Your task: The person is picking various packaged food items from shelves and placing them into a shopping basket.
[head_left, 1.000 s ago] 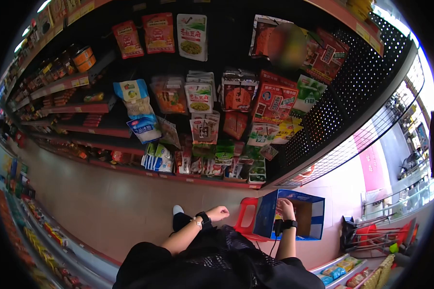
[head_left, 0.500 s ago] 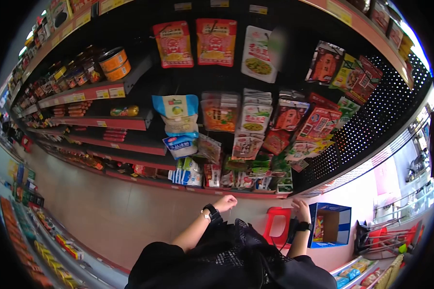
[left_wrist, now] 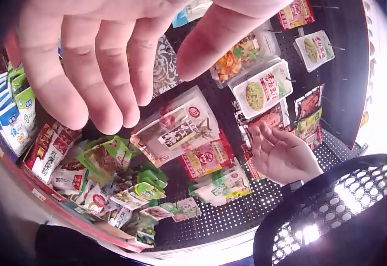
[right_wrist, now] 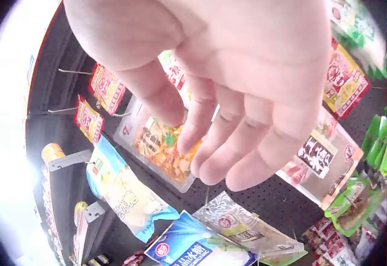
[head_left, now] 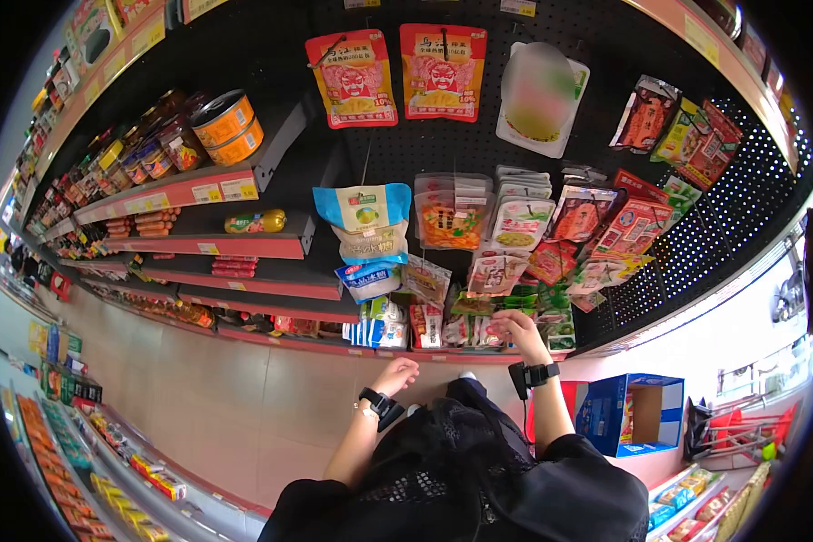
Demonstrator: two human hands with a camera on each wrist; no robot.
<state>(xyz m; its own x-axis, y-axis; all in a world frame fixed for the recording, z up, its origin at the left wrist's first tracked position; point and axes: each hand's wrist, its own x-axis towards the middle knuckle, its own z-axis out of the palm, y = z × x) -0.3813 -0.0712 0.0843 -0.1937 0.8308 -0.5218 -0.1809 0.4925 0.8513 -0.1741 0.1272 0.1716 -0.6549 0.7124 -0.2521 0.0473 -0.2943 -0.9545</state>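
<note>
My right hand (head_left: 519,331) is raised in front of the lower hanging packets on a black pegboard, its fingers loosely bent and holding nothing. Lower and to its left, my left hand (head_left: 396,376) hangs in the air with relaxed, empty fingers. From the left wrist, the left hand (left_wrist: 115,42) overlaps a brown-and-white packet (left_wrist: 181,127); the right hand (left_wrist: 284,154) appears palm up beyond. In the right wrist view, the right hand (right_wrist: 224,78) partly covers a clear-fronted pack of orange food (right_wrist: 160,151). White packs with green food (head_left: 520,221) hang near it.
A blue cardboard box (head_left: 605,415) with packets inside stands at the right, beside a red stool (head_left: 551,411). Shelves with cans (head_left: 228,128) and jars run along the left. Red-and-yellow packets (head_left: 443,72) hang above. Another low shelf (head_left: 117,452) stands behind at the left.
My right hand has left the blue box and risen leftward to the hanging packets. The left hand stays empty. The head view has shifted, so the shelf goods look nearer and further right.
</note>
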